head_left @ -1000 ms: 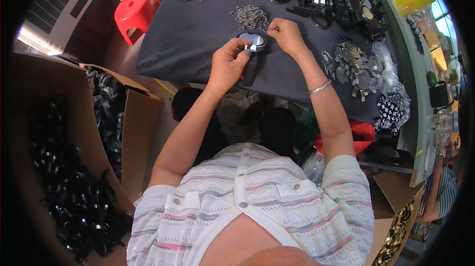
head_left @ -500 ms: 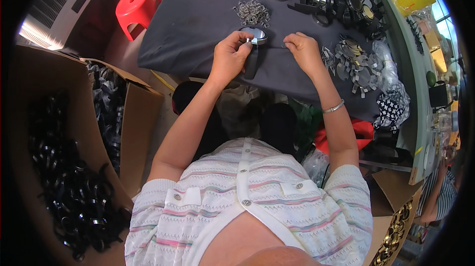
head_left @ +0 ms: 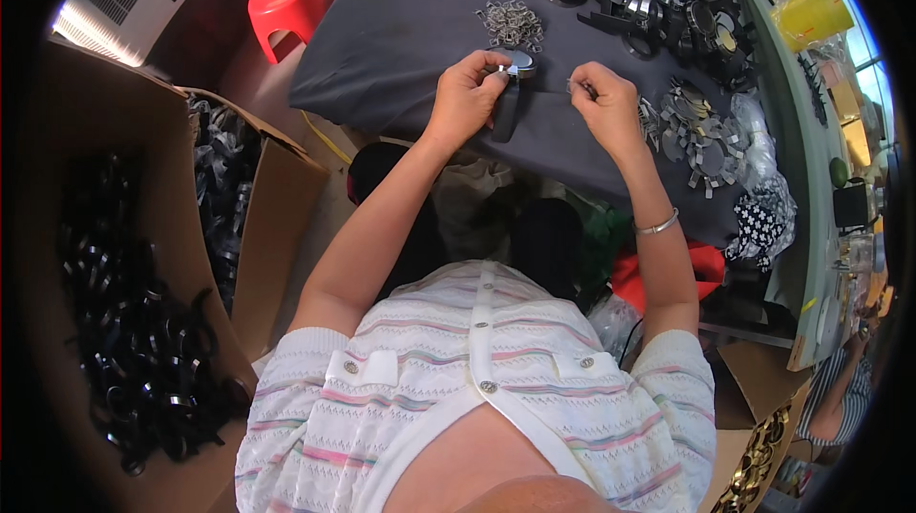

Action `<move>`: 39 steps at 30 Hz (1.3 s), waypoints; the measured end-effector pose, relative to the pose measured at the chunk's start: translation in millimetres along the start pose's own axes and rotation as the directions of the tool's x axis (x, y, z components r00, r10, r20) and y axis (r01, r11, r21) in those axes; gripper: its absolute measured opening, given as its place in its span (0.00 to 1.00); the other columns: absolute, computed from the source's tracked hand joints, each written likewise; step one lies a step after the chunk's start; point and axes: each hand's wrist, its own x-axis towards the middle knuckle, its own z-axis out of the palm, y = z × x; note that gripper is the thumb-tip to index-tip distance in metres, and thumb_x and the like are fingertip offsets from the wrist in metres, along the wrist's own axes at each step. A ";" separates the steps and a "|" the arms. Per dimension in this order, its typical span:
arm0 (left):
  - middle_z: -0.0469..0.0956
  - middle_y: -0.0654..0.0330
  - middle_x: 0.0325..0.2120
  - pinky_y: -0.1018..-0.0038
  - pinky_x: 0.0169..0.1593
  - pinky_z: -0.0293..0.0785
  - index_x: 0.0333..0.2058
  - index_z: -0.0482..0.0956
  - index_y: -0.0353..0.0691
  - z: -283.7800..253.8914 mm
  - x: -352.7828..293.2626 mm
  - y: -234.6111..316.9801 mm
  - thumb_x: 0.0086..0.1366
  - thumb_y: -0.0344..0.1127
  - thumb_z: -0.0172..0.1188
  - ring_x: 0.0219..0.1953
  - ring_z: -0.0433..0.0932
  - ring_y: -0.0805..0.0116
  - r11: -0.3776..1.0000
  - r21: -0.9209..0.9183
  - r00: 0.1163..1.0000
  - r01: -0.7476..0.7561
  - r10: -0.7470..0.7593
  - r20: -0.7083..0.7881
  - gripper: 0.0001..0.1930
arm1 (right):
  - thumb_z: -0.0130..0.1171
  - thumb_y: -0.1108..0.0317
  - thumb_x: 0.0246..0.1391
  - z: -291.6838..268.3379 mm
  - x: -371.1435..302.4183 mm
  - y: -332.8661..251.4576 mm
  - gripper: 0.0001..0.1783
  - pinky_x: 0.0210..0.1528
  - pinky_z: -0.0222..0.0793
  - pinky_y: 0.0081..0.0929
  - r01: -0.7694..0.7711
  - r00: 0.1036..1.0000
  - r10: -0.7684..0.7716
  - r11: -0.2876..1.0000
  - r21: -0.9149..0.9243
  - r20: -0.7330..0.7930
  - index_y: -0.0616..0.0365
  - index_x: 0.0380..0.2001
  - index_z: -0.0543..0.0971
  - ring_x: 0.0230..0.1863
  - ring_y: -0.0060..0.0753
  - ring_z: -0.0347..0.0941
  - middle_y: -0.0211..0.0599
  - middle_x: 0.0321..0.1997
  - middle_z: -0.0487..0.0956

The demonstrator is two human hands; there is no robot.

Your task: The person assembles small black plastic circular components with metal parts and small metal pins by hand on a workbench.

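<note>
My left hand (head_left: 468, 98) is closed on a black strap with a round, mirror-bright metal piece (head_left: 517, 59) at its upper end. The strap's dark tail (head_left: 506, 114) hangs down past my fingers. To the right, apart from the strap, my right hand (head_left: 609, 104) pinches a small thin metal loop (head_left: 572, 86), partly hidden by the fingertips. Just beyond the strap lies a heap of small silver wire loops (head_left: 511, 24). Beside my right wrist is a pile of flat grey round pieces with silver tabs (head_left: 701, 131).
A dark cloth (head_left: 382, 45) covers the table. Black straps with round metal pieces (head_left: 658, 2) are heaped along its far side. Open cardboard boxes (head_left: 286, 198) of black straps stand at left, near a red stool (head_left: 286, 2). Another person's arm (head_left: 835, 398) shows at far right.
The view has shifted, so everything sits slightly to the right. My right hand has turned and its fingers have curled more. The left hand keeps its hold on the strap.
</note>
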 end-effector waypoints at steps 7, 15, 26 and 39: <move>0.70 0.68 0.17 0.84 0.16 0.66 0.39 0.75 0.36 -4.3 0.8 -0.1 0.62 0.28 0.51 0.15 0.66 0.83 0.999 0.042 1.000 -0.001 0.000 0.013 0.08 | 0.57 0.80 0.47 35.6 -0.5 -34.3 0.04 0.18 0.60 0.14 -0.175 0.984 0.170 0.896 0.409 0.050 0.61 0.26 0.73 0.18 0.11 0.66 0.25 0.17 0.71; 0.72 0.66 0.17 0.83 0.16 0.65 0.37 0.75 0.34 -4.8 -0.8 -0.6 0.60 0.27 0.52 0.14 0.66 0.83 1.000 0.028 1.000 -0.015 0.015 -0.010 0.08 | 0.58 0.81 0.42 46.0 10.1 -36.8 0.07 0.23 0.67 0.27 0.234 0.968 -0.223 0.968 0.094 -0.119 0.61 0.26 0.72 0.22 0.37 0.73 0.36 0.24 0.74; 0.74 0.65 0.20 0.84 0.16 0.62 0.39 0.76 0.34 -0.5 -3.5 0.4 0.57 0.27 0.56 0.16 0.67 0.83 0.996 0.078 0.998 -0.048 0.050 -0.026 0.10 | 0.58 0.80 0.41 50.5 6.7 -32.0 0.08 0.21 0.66 0.32 0.315 0.934 -0.328 0.943 -0.111 -0.140 0.59 0.26 0.71 0.21 0.41 0.72 0.38 0.23 0.71; 0.77 0.63 0.25 0.87 0.18 0.63 0.42 0.75 0.36 -5.0 -1.9 0.4 0.61 0.26 0.50 0.20 0.69 0.84 0.991 0.135 1.000 -0.005 0.006 -0.009 0.11 | 0.57 0.70 0.47 -46.1 -48.5 15.8 0.03 0.30 0.69 0.40 -0.131 0.973 0.056 0.932 -0.338 -0.223 0.54 0.29 0.76 0.29 0.49 0.73 0.41 0.27 0.74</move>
